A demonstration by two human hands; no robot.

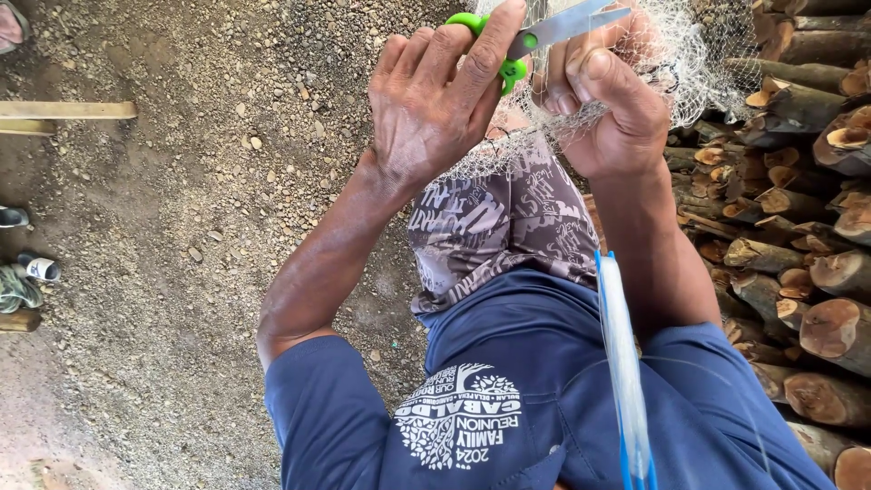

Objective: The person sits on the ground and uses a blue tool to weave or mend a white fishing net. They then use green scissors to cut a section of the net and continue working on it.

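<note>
Fingers [472, 54] through scissors [535, 32] (green-handled)

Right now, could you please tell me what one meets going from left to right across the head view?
Sandals → gravel ground → left hand → green-handled scissors → right hand gripping the net → stacked logs.

Bright green handles and silvery blades are seen on the scissors [522, 41]. The fishing net [689, 54] is a pale, whitish mesh. The T-shirt [508, 381] is navy with a white tree print; the shorts [508, 227] are grey-brown, patterned with pale lettering.
</note>
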